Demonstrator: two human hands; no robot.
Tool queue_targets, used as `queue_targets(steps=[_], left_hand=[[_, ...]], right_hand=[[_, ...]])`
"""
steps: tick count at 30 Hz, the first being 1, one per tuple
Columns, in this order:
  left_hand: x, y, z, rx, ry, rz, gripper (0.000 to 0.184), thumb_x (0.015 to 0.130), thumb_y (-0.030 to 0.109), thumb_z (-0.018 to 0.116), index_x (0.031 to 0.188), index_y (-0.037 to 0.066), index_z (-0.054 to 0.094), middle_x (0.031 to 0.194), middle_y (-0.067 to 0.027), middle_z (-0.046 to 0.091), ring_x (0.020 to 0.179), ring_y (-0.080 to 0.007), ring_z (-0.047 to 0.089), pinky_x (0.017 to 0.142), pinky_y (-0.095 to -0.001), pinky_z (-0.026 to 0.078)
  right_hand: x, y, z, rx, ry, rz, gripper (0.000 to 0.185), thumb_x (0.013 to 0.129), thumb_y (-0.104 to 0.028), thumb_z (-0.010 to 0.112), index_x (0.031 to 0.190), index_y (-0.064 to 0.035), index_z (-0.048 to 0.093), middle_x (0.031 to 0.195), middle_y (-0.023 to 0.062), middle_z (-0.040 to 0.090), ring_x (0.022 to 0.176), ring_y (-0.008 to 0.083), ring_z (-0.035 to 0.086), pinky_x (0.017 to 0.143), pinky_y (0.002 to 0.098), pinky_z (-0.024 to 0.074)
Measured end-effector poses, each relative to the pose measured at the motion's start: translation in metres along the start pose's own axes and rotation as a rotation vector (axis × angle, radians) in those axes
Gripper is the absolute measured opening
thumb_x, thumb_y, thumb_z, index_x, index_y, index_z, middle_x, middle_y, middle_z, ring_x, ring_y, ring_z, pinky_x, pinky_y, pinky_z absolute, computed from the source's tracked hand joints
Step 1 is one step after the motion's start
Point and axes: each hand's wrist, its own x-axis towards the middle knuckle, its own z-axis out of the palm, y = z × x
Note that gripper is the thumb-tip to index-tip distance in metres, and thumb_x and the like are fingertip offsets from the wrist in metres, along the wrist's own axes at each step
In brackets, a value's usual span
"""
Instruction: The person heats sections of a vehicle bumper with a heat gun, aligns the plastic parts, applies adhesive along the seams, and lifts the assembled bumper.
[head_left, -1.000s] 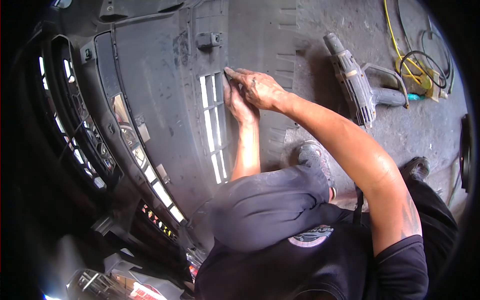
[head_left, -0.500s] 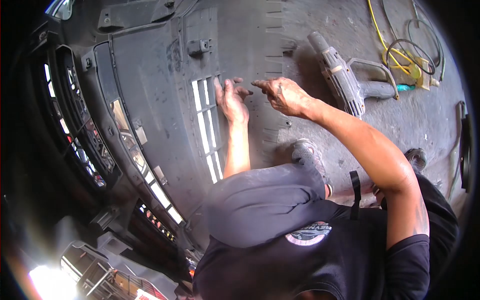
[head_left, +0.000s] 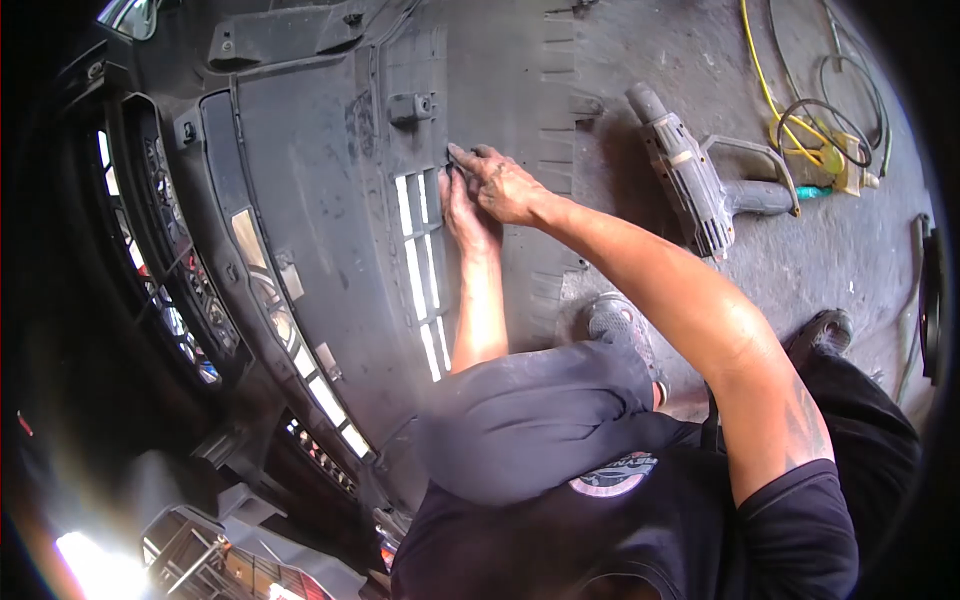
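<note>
A large black plastic car bumper [head_left: 300, 170] with slotted openings stands on its side in front of me. My left hand [head_left: 468, 222] is at the upper end of a slotted grille opening [head_left: 420, 260], its fingers bunched together and partly covered. My right hand [head_left: 505, 190] lies against it, with fingers pressed together and pointing toward the bumper. The fingertips of both hands meet near the panel surface. A small dark spot shows between them, but what they hold, if anything, I cannot make out. Above the hands a small black bracket [head_left: 410, 108] sticks out of the panel.
A grey heat gun [head_left: 690, 170] with a loop handle lies on the concrete floor [head_left: 640, 50] at the right. Beyond it are a yellow cable [head_left: 752, 50], dark cords and a yellowish connector [head_left: 850, 165]. My shoe [head_left: 622, 325] and bent knee are close to the bumper's edge.
My right hand has moved left and come against my left hand. The left hand's loosely spread fingers have drawn together. The view has shifted slightly.
</note>
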Motion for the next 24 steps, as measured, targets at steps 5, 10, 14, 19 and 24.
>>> queue_targets(steps=[5, 10, 14, 19, 24], left_hand=[[-0.001, -0.007, -0.004, -0.011, 0.019, 0.016, 0.034, 0.110, 0.029, 0.044, 0.135, 0.006, 0.047, 0.129, -0.0156, 0.060, 0.118, -0.0305, 0.062, 0.102, -0.0459, 0.052], [-0.008, -0.003, 0.002, 0.085, 0.023, 0.020, 0.043, 0.108, 0.034, 0.041, 0.140, 0.006, 0.045, 0.133, -0.0170, 0.057, 0.123, -0.0316, 0.059, 0.106, -0.0480, 0.048], [-0.012, 0.001, 0.009, 0.083, 0.006, 0.003, 0.045, 0.110, 0.033, 0.042, 0.146, 0.007, 0.041, 0.136, -0.0169, 0.056, 0.123, -0.0326, 0.059, 0.107, -0.0484, 0.049], [-0.012, -0.008, -0.005, 0.090, 0.009, 0.074, 0.054, 0.111, 0.035, 0.042, 0.156, 0.006, 0.033, 0.143, -0.0158, 0.052, 0.130, -0.0309, 0.054, 0.111, -0.0479, 0.045], [-0.011, -0.012, -0.010, 0.435, 0.006, 0.141, 0.059, 0.112, 0.033, 0.041, 0.160, 0.002, 0.026, 0.141, -0.0162, 0.055, 0.126, -0.0313, 0.058, 0.109, -0.0451, 0.047]], right_hand=[[-0.005, -0.005, 0.001, -0.060, -0.013, 0.008, 0.066, 0.097, -0.013, 0.052, 0.160, -0.0063, 0.033, 0.151, 0.0313, 0.043, 0.135, 0.0483, 0.049, 0.113, 0.0512, 0.0426], [-0.006, -0.015, -0.001, -0.150, -0.048, 0.049, 0.071, 0.095, -0.013, 0.054, 0.161, -0.0074, 0.030, 0.151, 0.0315, 0.041, 0.133, 0.0523, 0.049, 0.112, 0.0540, 0.0437], [-0.008, -0.020, -0.011, -0.211, -0.088, 0.045, 0.076, 0.093, -0.013, 0.056, 0.162, -0.0061, 0.026, 0.153, 0.0322, 0.040, 0.133, 0.0537, 0.048, 0.110, 0.0563, 0.0459], [-0.007, -0.008, 0.001, -0.232, -0.045, -0.027, 0.081, 0.093, -0.027, 0.060, 0.163, -0.0059, 0.024, 0.157, 0.0291, 0.037, 0.132, 0.0506, 0.051, 0.107, 0.0593, 0.0470], [0.006, 0.001, 0.006, -0.222, -0.144, -0.033, 0.080, 0.094, -0.023, 0.059, 0.163, -0.0041, 0.023, 0.149, 0.0316, 0.047, 0.134, 0.0471, 0.051, 0.111, 0.0505, 0.0463]])
